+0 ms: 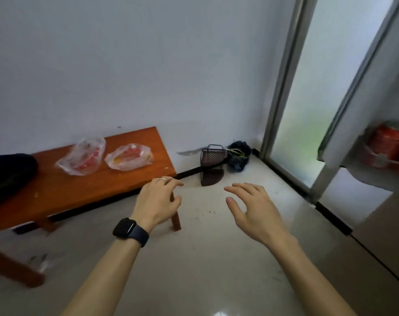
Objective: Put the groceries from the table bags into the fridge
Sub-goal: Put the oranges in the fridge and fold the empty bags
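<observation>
Two clear plastic bags lie on the low orange wooden table [57, 195]: the left bag [82, 157] shows red packets, the right bag [130, 157] shows red and yellow items. My left hand [158, 199], with a ring and a black watch on the wrist, hovers over the table's right corner with relaxed fingers and holds nothing. My right hand [251, 206] hangs over the floor, fingers spread and empty. At the right the fridge door [358, 110] stands open, and red cans [390, 142] sit on a door shelf.
A dark bag or cushion [9, 172] lies at the table's left end. By the wall corner stand a dark mesh basket [212, 156] and a dark bundle [238, 156]. A frosted glass door [308, 99] is beside the fridge. A black cable [376, 258] runs along the floor.
</observation>
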Demonstrator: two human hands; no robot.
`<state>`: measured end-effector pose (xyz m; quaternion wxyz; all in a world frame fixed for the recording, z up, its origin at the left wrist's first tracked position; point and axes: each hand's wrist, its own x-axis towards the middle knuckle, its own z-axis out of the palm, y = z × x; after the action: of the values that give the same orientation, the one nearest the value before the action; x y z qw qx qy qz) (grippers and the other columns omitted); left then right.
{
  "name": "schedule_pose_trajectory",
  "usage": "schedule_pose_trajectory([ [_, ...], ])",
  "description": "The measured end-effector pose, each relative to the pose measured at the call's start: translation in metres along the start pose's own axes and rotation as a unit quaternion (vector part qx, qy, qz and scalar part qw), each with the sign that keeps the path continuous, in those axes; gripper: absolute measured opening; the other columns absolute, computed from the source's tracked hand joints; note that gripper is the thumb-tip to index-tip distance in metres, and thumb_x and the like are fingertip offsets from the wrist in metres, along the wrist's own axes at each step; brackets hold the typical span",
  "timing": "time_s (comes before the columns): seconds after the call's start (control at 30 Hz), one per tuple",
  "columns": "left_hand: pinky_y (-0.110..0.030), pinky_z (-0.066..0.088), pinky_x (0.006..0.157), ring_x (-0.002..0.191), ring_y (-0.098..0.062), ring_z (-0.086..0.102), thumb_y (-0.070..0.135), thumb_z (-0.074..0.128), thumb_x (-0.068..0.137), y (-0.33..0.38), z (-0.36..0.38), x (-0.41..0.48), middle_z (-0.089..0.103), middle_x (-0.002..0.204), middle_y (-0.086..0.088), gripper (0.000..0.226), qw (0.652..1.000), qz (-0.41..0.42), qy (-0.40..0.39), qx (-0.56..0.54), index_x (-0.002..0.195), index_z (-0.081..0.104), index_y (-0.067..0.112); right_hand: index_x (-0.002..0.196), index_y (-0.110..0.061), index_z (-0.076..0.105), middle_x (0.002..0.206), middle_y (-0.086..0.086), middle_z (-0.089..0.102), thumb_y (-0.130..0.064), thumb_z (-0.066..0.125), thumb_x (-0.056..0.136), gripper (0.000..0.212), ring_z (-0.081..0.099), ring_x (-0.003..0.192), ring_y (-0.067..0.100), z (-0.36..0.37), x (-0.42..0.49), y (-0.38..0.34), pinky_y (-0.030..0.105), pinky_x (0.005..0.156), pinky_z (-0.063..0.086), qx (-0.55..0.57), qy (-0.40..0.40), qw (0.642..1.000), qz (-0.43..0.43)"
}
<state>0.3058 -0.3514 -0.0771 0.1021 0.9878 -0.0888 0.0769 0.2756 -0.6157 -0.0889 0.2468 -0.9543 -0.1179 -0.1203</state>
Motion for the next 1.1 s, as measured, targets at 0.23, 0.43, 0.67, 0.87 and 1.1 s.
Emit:
schedule_pose_trajectory([
  [0.23,-0.034,0.044,0.101,0.124,-0.013,0.048,0.041,0.054,0.093,-0.175,-0.023,-0.007,0.054,0.136,0.014,0.039,0.997,-0.074,-0.005,0.013,0.132,0.055,0.037,0.132,-0.039,0.060,0.135,-0.019,0.057,-0.048,0.046,0.100,0.036,0.040,0.132,0.010,0.100,0.089,-0.124,0.027,0.107,0.039,0.016,-0.033,0.996,-0.075],
  [0.43,-0.031,0.043,0.100,0.126,-0.013,0.047,0.038,0.053,0.095,-0.278,-0.041,0.007,0.053,0.137,0.013,0.038,0.996,-0.083,-0.004,0.026,0.133,0.054,0.036,0.129,-0.035,0.064,0.133,-0.017,0.060,-0.042,0.053,0.099,0.033,0.047,0.127,0.013,0.157,0.148,-0.202,0.018,0.102,0.029,0.033,-0.045,0.994,-0.097],
  [0.67,-0.032,0.043,0.102,0.128,-0.012,0.046,0.040,0.052,0.096,-0.351,-0.034,0.052,0.051,0.139,0.012,0.036,0.996,-0.090,-0.005,0.002,0.133,0.053,0.038,0.134,-0.034,0.060,0.139,-0.012,0.057,-0.045,0.052,0.098,0.039,0.046,0.133,0.016,0.209,0.208,-0.240,0.036,0.110,0.039,0.040,-0.081,0.993,-0.082],
  [0.87,-0.033,0.042,0.104,0.128,-0.011,0.045,0.039,0.051,0.096,-0.398,-0.009,0.108,0.051,0.139,0.014,0.038,0.997,-0.078,-0.019,-0.009,0.134,0.053,0.038,0.136,-0.035,0.059,0.139,-0.013,0.057,-0.045,0.053,0.099,0.039,0.046,0.133,0.017,0.263,0.270,-0.238,0.036,0.109,0.042,0.048,-0.114,0.990,-0.067],
  [1.1,-0.031,0.045,0.098,0.124,-0.013,0.048,0.035,0.049,0.097,-0.455,0.025,0.205,0.054,0.137,0.010,0.038,0.998,-0.050,-0.049,0.012,0.134,0.052,0.036,0.139,-0.035,0.054,0.141,-0.013,0.054,-0.045,0.051,0.100,0.041,0.045,0.131,0.013,0.333,0.373,-0.226,0.026,0.102,0.038,0.062,-0.162,0.984,-0.051],
])
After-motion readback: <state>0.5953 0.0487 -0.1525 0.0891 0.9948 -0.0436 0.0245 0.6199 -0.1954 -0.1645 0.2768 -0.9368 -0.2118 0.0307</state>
